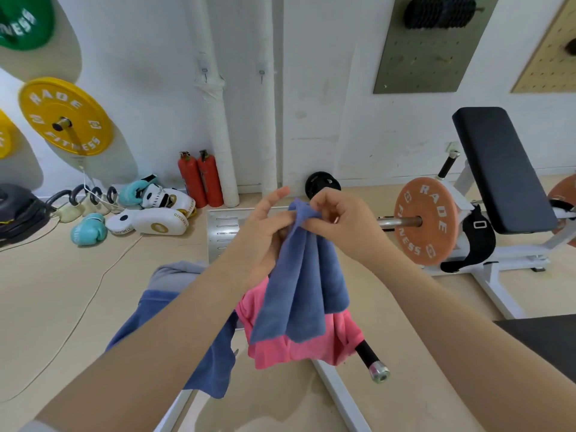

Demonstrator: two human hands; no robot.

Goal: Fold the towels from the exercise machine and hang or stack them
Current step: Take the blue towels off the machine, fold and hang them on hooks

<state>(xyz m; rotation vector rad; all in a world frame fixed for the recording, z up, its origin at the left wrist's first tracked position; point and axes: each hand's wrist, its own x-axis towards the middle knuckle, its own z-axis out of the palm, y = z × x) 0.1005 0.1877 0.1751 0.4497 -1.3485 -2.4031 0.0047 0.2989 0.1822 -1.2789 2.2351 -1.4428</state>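
1. Head view: both hands meet at chest height over the machine, holding up a blue towel [300,275] by its top edge.
2. The right hand [339,222] pinches the towel's upper corner between thumb and curled fingers.
3. The left hand [265,241] grips the same bunched top edge just beside it, thumb side against the cloth, index finger sticking out straight.
4. The blue towel hangs down in loose vertical folds, clear of the floor.
5. Behind and below it a pink towel [299,347] is draped over a black bar [372,361] of the machine, partly covered by the blue one.
6. A second blue towel [205,353] hangs to the left of the pink one, under the left forearm; a grey cloth [176,272] lies above it.
7. To the right stands a bench [501,169] with an orange plate [425,221] on its bar.
8. Along the wall, left: a yellow plate [65,116], boxing gloves [88,229] and two red extinguishers [201,179].
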